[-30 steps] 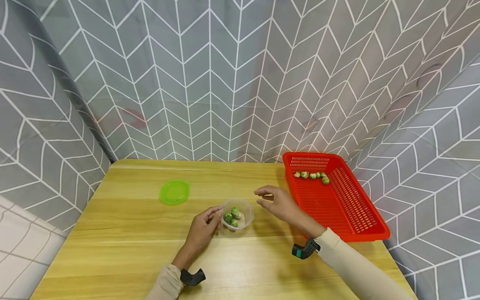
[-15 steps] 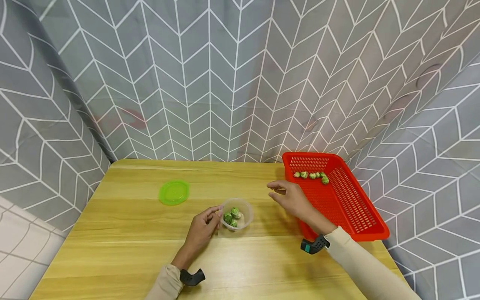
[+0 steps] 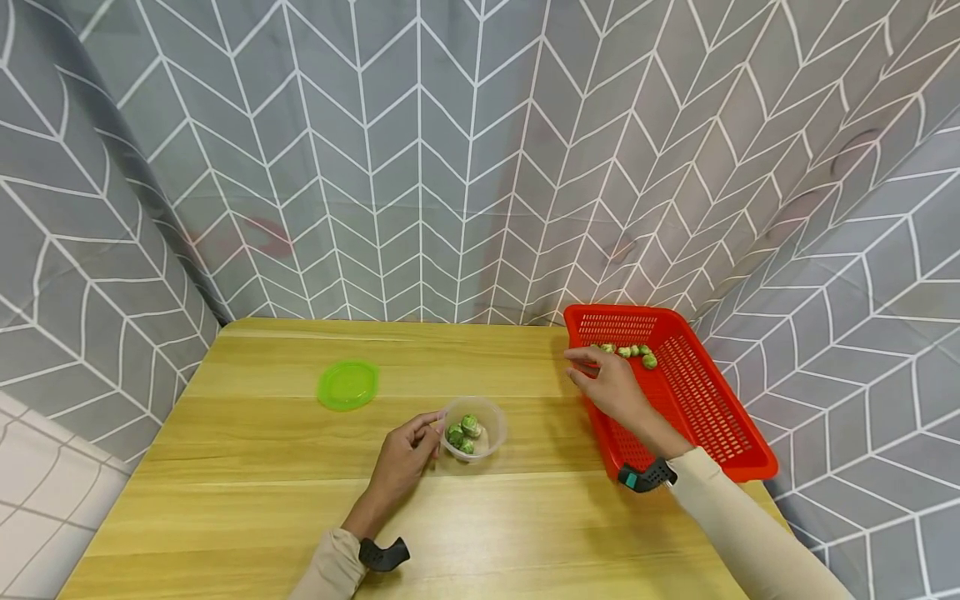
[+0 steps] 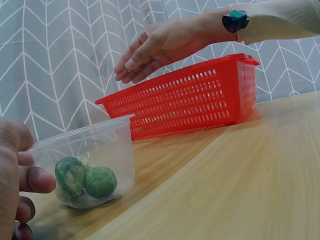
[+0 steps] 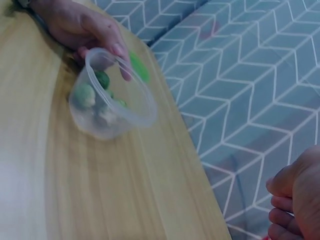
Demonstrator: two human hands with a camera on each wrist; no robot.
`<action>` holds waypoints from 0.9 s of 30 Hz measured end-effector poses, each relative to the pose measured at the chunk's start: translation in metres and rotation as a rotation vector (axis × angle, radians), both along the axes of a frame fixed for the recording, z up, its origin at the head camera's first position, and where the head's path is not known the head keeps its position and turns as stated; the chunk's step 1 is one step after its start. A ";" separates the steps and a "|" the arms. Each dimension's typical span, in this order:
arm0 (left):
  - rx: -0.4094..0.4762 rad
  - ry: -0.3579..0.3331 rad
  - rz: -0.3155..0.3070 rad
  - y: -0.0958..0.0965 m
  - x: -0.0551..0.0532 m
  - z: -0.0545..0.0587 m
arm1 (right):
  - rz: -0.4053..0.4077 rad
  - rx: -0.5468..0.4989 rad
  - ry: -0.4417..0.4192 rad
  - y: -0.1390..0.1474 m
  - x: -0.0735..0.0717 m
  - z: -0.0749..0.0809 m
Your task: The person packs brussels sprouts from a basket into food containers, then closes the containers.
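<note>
A clear round plastic tub stands on the table with several Brussels sprouts inside. My left hand holds the tub's left rim, one digit over the edge and others against the outside, as the right wrist view shows. My right hand hovers above the left wall of the red basket, fingers loosely bent and apart from the thumb. Nothing shows between them. More Brussels sprouts lie at the basket's far end, some partly behind the right hand.
A bright green lid lies flat on the wooden table, left of the tub. Grey patterned curtains hang behind the table and along both sides. The basket reaches the table's right edge.
My right hand has moved rightward, away from beside the tub to over the basket's left wall. The left hand and the tub have stayed in place.
</note>
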State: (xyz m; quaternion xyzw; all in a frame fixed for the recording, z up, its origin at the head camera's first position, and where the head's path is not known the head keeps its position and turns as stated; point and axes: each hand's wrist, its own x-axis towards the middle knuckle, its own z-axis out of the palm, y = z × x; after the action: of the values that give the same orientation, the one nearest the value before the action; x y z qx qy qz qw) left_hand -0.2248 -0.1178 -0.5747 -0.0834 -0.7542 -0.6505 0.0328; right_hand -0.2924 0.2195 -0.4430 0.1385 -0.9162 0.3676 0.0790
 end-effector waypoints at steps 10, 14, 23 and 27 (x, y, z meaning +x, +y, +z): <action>-0.005 0.014 -0.018 -0.002 -0.002 -0.002 | -0.073 0.000 0.005 0.025 -0.010 -0.001; -0.011 0.012 -0.022 -0.002 -0.002 -0.001 | -0.093 -0.006 0.001 0.035 -0.016 -0.002; -0.025 0.003 -0.025 -0.003 0.000 0.001 | -0.186 0.062 0.008 0.064 -0.031 -0.008; -0.025 0.001 -0.022 -0.003 -0.001 0.000 | -0.194 0.065 0.028 0.078 -0.037 -0.011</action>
State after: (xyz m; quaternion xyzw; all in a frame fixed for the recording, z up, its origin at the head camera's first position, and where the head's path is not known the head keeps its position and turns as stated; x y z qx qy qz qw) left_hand -0.2258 -0.1205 -0.5750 -0.0925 -0.7611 -0.6415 0.0252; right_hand -0.3295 0.2973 -0.4538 0.0569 -0.9356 0.3263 0.1226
